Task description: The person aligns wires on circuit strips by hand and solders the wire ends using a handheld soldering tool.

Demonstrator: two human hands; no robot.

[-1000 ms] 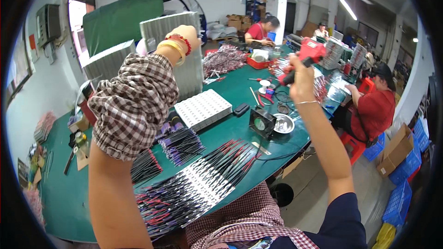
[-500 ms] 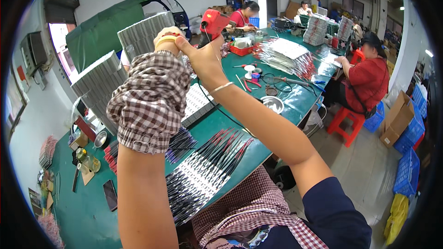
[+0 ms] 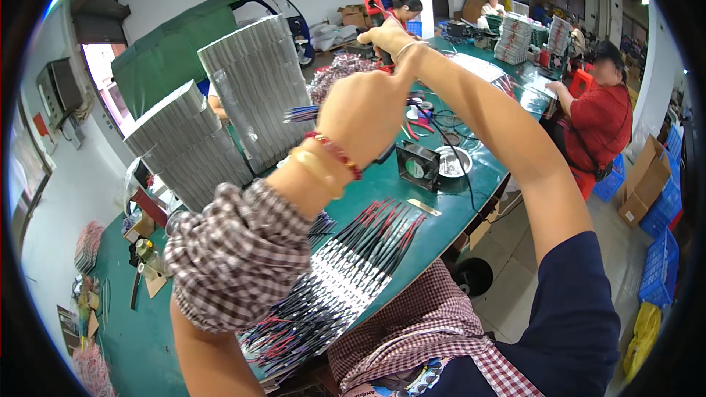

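Observation:
In my right hand (image 3: pixel 393 38), raised over the far side of the bench, is a red, dark-handled corded hand tool (image 3: pixel 373 1), its head pointing up. My left hand (image 3: pixel 371 99) is closed just below and to the left, its back toward me and its fingers mostly hidden. Blue-purple ends of a bundle of wires (image 3: pixel 300 113) jut out from its left side. Nearer me lies a broad row of black-and-red wires with white parts along the middle (image 3: pixel 349 268). Right of my hands stand a square black cooling fan (image 3: pixel 417 166) and a round metal dish (image 3: pixel 454 162).
Tall grey stacks (image 3: pixel 254 88) line the bench's left back. A small metal strip (image 3: pixel 424 207) lies near the front edge of the green bench (image 3: pixel 401 231). A black cable (image 3: pixel 460 165) trails over the right. Co-workers sit beyond; one in red (image 3: pixel 599 129) is at right.
Both hands have moved right, the left one lower; the tool has risen and turned upward. Wire ends now show beside my left hand. The view has shifted, and the fan is now uncovered.

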